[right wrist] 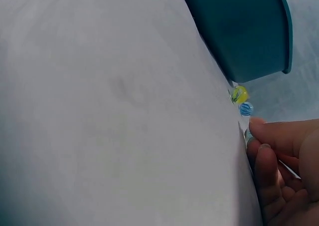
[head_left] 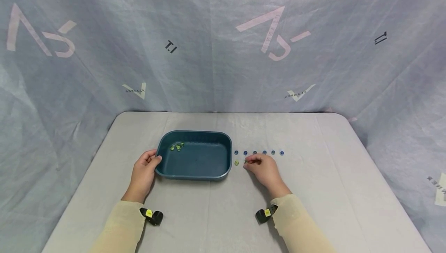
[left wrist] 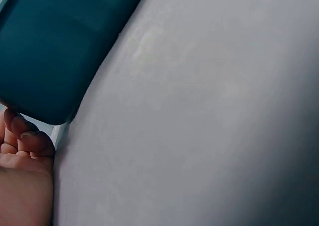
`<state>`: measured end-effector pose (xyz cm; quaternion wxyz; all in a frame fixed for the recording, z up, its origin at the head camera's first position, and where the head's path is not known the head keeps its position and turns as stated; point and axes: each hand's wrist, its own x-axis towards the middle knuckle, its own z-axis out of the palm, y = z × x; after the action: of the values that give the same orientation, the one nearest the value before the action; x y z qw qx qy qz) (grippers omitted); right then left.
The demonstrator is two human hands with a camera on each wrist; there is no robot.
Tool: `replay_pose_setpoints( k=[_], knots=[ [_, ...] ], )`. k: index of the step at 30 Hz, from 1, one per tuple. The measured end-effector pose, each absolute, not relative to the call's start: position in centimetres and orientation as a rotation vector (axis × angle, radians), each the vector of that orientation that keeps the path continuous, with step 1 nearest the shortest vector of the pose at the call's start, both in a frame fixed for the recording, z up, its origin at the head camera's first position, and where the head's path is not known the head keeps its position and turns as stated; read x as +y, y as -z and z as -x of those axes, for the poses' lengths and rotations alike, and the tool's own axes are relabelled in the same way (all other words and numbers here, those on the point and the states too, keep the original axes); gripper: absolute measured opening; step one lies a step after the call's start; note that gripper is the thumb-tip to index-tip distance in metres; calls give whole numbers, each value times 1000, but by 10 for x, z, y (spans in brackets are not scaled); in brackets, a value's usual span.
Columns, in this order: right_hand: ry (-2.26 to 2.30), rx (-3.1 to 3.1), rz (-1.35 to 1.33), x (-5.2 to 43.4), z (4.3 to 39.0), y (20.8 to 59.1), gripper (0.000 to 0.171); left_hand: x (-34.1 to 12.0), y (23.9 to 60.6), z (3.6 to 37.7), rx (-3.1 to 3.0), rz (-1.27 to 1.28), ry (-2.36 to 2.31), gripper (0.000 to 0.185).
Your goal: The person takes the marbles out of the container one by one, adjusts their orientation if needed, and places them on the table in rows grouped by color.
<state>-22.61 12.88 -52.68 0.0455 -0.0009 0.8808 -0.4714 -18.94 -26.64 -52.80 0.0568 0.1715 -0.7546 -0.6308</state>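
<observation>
On a grey tabletop point(head_left: 313, 191), the left hand point(head_left: 144, 171) grips a teal tray's point(head_left: 223, 168) near corner. The right hand point(head_left: 263, 168) pinches a marble point(head_left: 246, 161) just past a yellow marble point(head_left: 236, 163).

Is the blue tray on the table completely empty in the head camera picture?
No, several small green marbles lie in the far left corner of the blue tray.

Teal tub point(head_left: 195, 170), green marbles point(head_left: 177, 147), blue marbles point(head_left: 259, 152).
</observation>
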Motion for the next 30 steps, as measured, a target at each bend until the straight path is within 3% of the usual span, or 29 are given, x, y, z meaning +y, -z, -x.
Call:
replay_pose_setpoints(
  k=[30],
  knots=[
    [1683,2469,-49,134,220,508,19,-267,529,189,-2271,-495,1923,36]
  ],
)
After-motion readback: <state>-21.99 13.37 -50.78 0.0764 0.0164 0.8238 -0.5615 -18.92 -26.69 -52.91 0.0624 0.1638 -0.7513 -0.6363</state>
